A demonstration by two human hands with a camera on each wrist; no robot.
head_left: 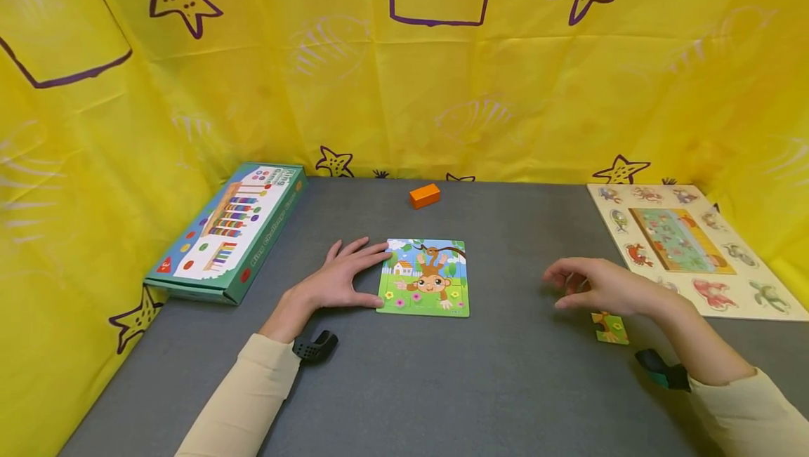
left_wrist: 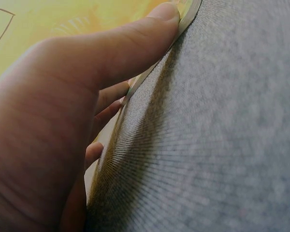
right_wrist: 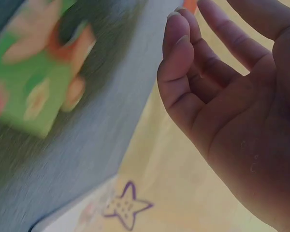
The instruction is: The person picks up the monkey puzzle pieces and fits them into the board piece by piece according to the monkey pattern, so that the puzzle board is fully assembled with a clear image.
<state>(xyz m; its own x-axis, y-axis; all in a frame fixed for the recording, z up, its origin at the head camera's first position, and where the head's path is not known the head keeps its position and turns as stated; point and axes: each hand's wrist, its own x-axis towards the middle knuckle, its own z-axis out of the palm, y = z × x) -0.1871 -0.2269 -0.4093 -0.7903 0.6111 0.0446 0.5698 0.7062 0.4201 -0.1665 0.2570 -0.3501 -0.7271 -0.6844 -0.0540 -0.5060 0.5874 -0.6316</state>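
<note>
A square monkey jigsaw puzzle (head_left: 425, 278) lies flat in the middle of the grey table. My left hand (head_left: 338, 280) rests at its left side with fingers spread; the thumb touches the lower left corner and the fingertips reach the upper left edge. In the left wrist view the thumb (left_wrist: 135, 46) lies against the edge of the board. My right hand (head_left: 597, 285) hovers over the table to the right, fingers loosely bent and holding nothing. Below it, near the wrist, lies a loose puzzle piece (head_left: 609, 328) with green and orange print, also in the right wrist view, blurred.
Behind the puzzle sits an orange block (head_left: 425, 196). At the left lies a green game box (head_left: 227, 232). A board with sea animal pictures (head_left: 682, 250) lies at the right. Yellow cloth (head_left: 404, 106) with starfish prints encloses the table's back and sides.
</note>
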